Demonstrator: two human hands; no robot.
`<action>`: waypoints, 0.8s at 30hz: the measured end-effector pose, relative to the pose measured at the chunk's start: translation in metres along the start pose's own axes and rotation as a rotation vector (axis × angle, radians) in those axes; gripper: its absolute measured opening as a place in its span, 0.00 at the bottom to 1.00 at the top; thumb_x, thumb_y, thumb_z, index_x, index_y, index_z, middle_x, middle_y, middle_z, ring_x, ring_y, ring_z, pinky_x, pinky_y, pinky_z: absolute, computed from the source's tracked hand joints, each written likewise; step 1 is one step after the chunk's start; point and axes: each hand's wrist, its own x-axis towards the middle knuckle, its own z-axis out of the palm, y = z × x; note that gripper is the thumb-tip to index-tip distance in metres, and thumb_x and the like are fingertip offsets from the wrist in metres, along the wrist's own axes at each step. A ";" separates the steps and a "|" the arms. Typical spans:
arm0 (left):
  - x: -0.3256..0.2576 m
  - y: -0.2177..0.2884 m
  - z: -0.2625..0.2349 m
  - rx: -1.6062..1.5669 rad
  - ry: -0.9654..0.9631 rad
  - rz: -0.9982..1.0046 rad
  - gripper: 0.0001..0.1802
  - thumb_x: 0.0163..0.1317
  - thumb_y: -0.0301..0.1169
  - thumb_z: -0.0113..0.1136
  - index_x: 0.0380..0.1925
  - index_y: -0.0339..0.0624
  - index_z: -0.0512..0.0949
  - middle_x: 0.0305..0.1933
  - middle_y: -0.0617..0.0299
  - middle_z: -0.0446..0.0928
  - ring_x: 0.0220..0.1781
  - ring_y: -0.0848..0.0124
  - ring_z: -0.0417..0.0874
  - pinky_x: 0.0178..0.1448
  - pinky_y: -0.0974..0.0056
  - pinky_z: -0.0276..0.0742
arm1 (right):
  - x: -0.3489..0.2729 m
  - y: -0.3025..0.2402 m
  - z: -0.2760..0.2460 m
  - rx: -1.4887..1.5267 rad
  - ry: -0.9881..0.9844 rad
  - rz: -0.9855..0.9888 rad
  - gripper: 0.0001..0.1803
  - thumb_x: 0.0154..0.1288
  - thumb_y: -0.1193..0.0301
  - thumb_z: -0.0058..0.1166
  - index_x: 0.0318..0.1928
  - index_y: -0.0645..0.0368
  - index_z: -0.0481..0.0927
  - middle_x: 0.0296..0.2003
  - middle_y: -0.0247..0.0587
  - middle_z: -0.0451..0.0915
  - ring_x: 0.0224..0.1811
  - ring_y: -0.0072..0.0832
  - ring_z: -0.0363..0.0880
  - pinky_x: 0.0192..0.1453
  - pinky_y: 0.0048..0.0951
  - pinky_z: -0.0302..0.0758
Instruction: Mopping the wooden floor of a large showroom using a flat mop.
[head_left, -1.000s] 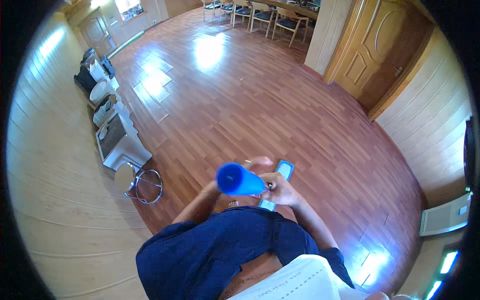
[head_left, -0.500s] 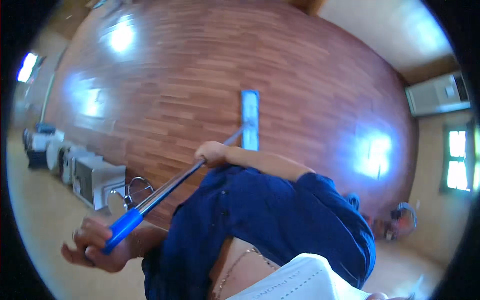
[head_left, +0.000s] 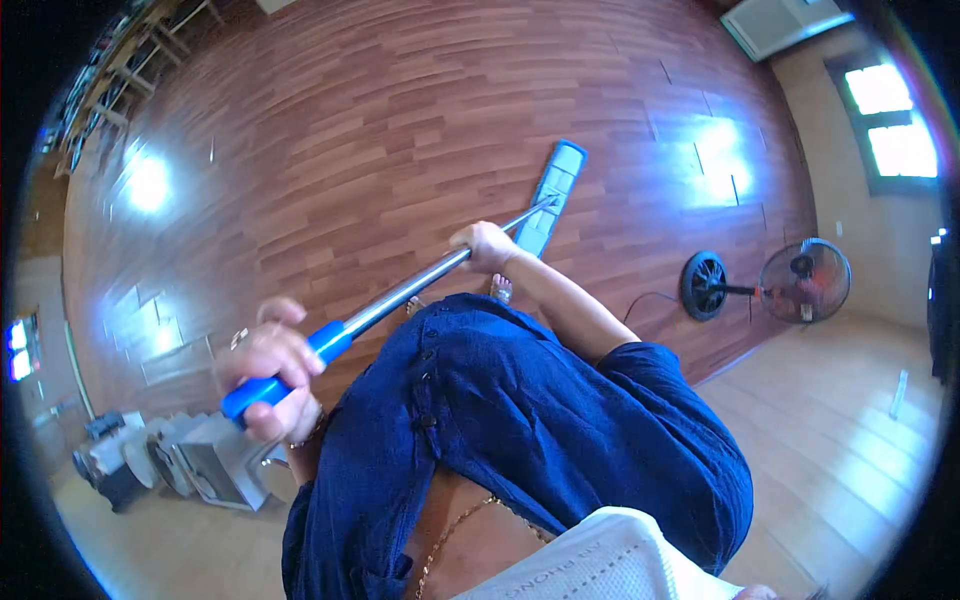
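A flat mop with a pale blue, rectangular mop head [head_left: 538, 230] rests on the wood-patterned floor [head_left: 390, 150], ahead of my feet and tilted to the right. Its shiny metal pole [head_left: 405, 290] slants down from my left side to the head. My right hand [head_left: 487, 247] is wrapped round the pole's lower part. At the upper end, my left hand [head_left: 268, 362] holds the blue handle grip [head_left: 330, 342], with the thumb beneath it and some fingers lifted and blurred.
A standing fan [head_left: 805, 282] with a round black base [head_left: 704, 285] is at the right, its cord trailing on the floor. Grey-white box-shaped items [head_left: 215, 465] line the left side. Wooden furniture [head_left: 130, 75] stands far left. A window [head_left: 888, 118] is in the right wall.
The view has turned and shifted. The mop head has gone from straight to slanted and further right. My left hand has come up and forward with the handle; both hands stay on the mop.
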 end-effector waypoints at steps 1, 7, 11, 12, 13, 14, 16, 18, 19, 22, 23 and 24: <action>0.005 -0.012 0.007 -0.074 -0.053 -0.056 0.20 0.61 0.49 0.56 0.37 0.44 0.73 0.19 0.66 0.73 0.22 0.68 0.78 0.53 0.49 0.68 | -0.011 0.012 -0.006 -0.017 0.018 0.061 0.05 0.42 0.68 0.57 0.23 0.53 0.78 0.26 0.46 0.80 0.34 0.49 0.79 0.38 0.47 0.77; 0.037 -0.067 0.060 -0.274 -0.336 -0.296 0.15 0.60 0.43 0.62 0.31 0.42 0.77 0.23 0.66 0.76 0.30 0.68 0.80 0.56 0.52 0.68 | -0.095 0.061 -0.032 -0.046 0.276 0.318 0.03 0.42 0.69 0.55 0.21 0.53 0.77 0.24 0.48 0.78 0.30 0.51 0.78 0.34 0.47 0.75; 0.045 -0.082 0.100 -0.349 -0.465 -0.415 0.12 0.59 0.39 0.63 0.29 0.42 0.78 0.26 0.63 0.78 0.33 0.67 0.81 0.56 0.56 0.68 | -0.155 0.102 -0.014 -0.002 0.433 0.361 0.07 0.43 0.64 0.60 0.21 0.51 0.78 0.23 0.47 0.78 0.30 0.51 0.78 0.33 0.45 0.75; 0.045 -0.086 0.110 -0.390 -0.487 -0.451 0.12 0.59 0.39 0.64 0.30 0.42 0.79 0.27 0.63 0.78 0.33 0.68 0.81 0.56 0.57 0.68 | -0.167 0.107 -0.013 0.036 0.445 0.381 0.08 0.43 0.63 0.62 0.21 0.51 0.78 0.24 0.47 0.79 0.31 0.50 0.78 0.33 0.44 0.75; 0.045 -0.090 0.118 -0.403 -0.510 -0.478 0.12 0.59 0.39 0.64 0.30 0.41 0.79 0.27 0.62 0.78 0.34 0.68 0.81 0.55 0.58 0.68 | -0.183 0.110 -0.010 0.013 0.434 0.445 0.08 0.43 0.64 0.62 0.21 0.52 0.78 0.24 0.47 0.79 0.31 0.50 0.78 0.34 0.43 0.75; 0.043 -0.092 0.122 -0.406 -0.527 -0.503 0.12 0.59 0.39 0.64 0.30 0.41 0.79 0.27 0.62 0.78 0.34 0.67 0.81 0.54 0.58 0.68 | -0.193 0.102 -0.009 -0.008 0.417 0.499 0.08 0.42 0.65 0.63 0.21 0.52 0.78 0.24 0.47 0.79 0.31 0.50 0.78 0.34 0.43 0.75; 0.045 -0.098 0.132 -0.455 -0.563 -0.525 0.11 0.59 0.37 0.64 0.31 0.40 0.79 0.28 0.61 0.78 0.35 0.67 0.80 0.51 0.59 0.70 | -0.216 0.103 0.000 -0.006 0.423 0.590 0.07 0.43 0.66 0.62 0.22 0.53 0.78 0.25 0.48 0.79 0.32 0.50 0.79 0.34 0.44 0.75; 0.047 -0.098 0.140 -0.497 -0.586 -0.635 0.10 0.59 0.35 0.64 0.30 0.39 0.79 0.28 0.59 0.78 0.36 0.67 0.79 0.48 0.60 0.72 | -0.225 0.083 -0.002 0.001 0.423 0.631 0.06 0.45 0.67 0.59 0.21 0.54 0.77 0.24 0.48 0.79 0.31 0.51 0.79 0.34 0.45 0.75; 0.047 -0.097 0.142 -0.507 -0.575 -0.683 0.08 0.59 0.32 0.64 0.29 0.38 0.79 0.28 0.58 0.78 0.37 0.66 0.79 0.46 0.61 0.73 | -0.228 0.080 0.002 0.020 0.427 0.651 0.07 0.45 0.67 0.58 0.21 0.54 0.77 0.24 0.48 0.79 0.31 0.51 0.79 0.34 0.45 0.75; 0.048 -0.085 0.151 -0.513 -0.581 -0.741 0.08 0.58 0.31 0.64 0.29 0.38 0.79 0.28 0.58 0.78 0.37 0.66 0.79 0.47 0.61 0.73 | -0.247 0.068 0.011 0.037 0.452 0.663 0.05 0.48 0.66 0.57 0.21 0.51 0.78 0.25 0.46 0.80 0.31 0.49 0.80 0.35 0.45 0.76; 0.051 -0.079 0.150 -0.503 -0.613 -0.734 0.06 0.56 0.28 0.64 0.29 0.37 0.79 0.29 0.56 0.78 0.37 0.65 0.79 0.48 0.61 0.73 | -0.244 0.051 0.005 0.065 0.491 0.693 0.07 0.49 0.64 0.58 0.21 0.51 0.78 0.25 0.45 0.80 0.31 0.49 0.80 0.35 0.45 0.76; 0.055 -0.073 0.154 -0.508 -0.634 -0.716 0.05 0.56 0.27 0.64 0.28 0.37 0.79 0.29 0.56 0.78 0.37 0.65 0.80 0.48 0.61 0.73 | -0.246 0.047 0.003 0.052 0.473 0.716 0.07 0.50 0.62 0.59 0.23 0.49 0.80 0.26 0.44 0.81 0.31 0.48 0.80 0.35 0.44 0.77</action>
